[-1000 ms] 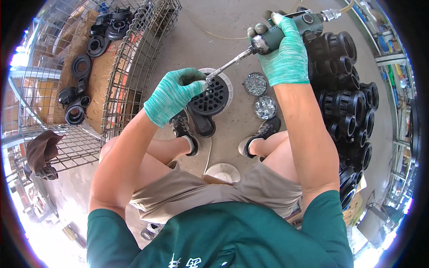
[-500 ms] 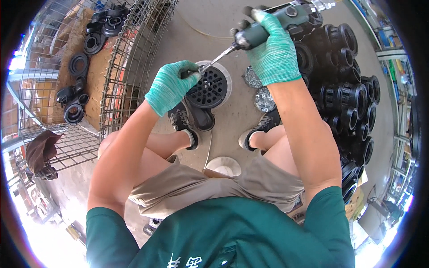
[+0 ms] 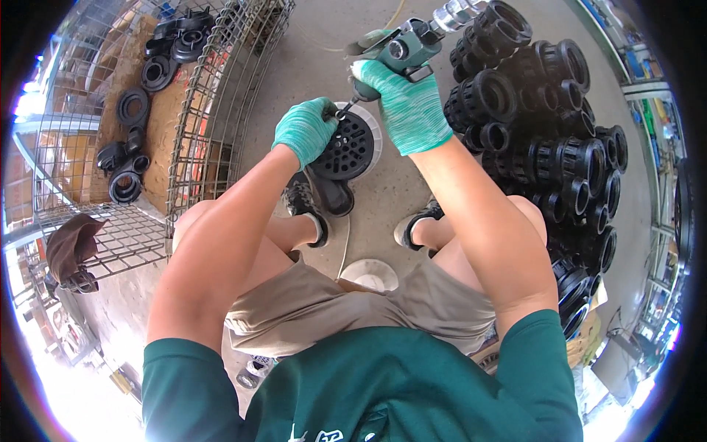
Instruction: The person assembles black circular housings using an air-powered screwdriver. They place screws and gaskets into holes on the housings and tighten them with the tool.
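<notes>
My right hand point(image 3: 412, 107), in a green knit glove, is wrapped round a dark green air screwdriver point(image 3: 414, 46). Its bit points down and left toward my left hand point(image 3: 303, 131). That hand, gloved alike, is closed in a pinch at the bit's tip, where a small shiny metal piece shows; what the fingertips hold is too small to name. Just below the pinch lies a black round part with a perforated face point(image 3: 345, 147) and a short black spout point(image 3: 335, 197). It rests on a white round support point(image 3: 376, 140).
Stacked black ribbed pipe fittings point(image 3: 545, 147) rise on the right. A wire mesh cage point(image 3: 202, 125) stands on the left, with several black parts on cardboard beyond it. Brown cloth point(image 3: 74, 247) hangs at the mesh. Between my legs is a white round object point(image 3: 370, 274).
My right hand has moved left with the screwdriver, which now stands steeper and closer to my left hand. My left hand has shifted slightly right. My right arm now covers the containers of small metal pieces.
</notes>
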The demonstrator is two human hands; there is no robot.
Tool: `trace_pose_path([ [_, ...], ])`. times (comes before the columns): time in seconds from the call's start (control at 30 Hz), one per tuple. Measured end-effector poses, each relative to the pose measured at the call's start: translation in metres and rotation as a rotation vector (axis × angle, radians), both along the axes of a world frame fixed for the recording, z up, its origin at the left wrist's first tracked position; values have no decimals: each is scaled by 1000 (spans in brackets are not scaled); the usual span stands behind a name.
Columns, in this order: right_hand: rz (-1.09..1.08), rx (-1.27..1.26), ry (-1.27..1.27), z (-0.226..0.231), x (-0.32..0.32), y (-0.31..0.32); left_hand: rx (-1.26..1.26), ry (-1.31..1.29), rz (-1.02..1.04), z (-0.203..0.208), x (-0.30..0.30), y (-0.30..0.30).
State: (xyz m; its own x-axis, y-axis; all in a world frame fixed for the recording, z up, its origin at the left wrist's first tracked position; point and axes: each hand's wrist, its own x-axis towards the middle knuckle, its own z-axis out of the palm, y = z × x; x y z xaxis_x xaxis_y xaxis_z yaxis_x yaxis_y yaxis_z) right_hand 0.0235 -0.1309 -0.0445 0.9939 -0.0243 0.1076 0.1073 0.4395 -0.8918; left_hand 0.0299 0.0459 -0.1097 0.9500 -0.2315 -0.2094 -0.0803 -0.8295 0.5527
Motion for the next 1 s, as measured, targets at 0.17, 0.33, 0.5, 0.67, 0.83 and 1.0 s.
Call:
trace_pose_path([
  [0.17, -9, -18, 33, -10, 3, 1, 18, 11, 17, -10, 3, -3],
  [0.33, -22, -76, 26, -18, 6, 0, 85, 72, 24, -14, 5, -9],
  [0.5, 49, -212, 13, -11, 1, 6, 45, 109, 75, -21, 4, -6],
  [0.67, 108, -366, -125, -10, 4, 17, 15, 78, 26, -36, 6, -8],
  [0.83, 283, -300, -165, -8, 10, 34, -135, -19, -69, -95, 16, 14],
  [1.0, 306, -389, -130, -5, 9, 28, -32, 148, -50, -37, 2, 4],
])
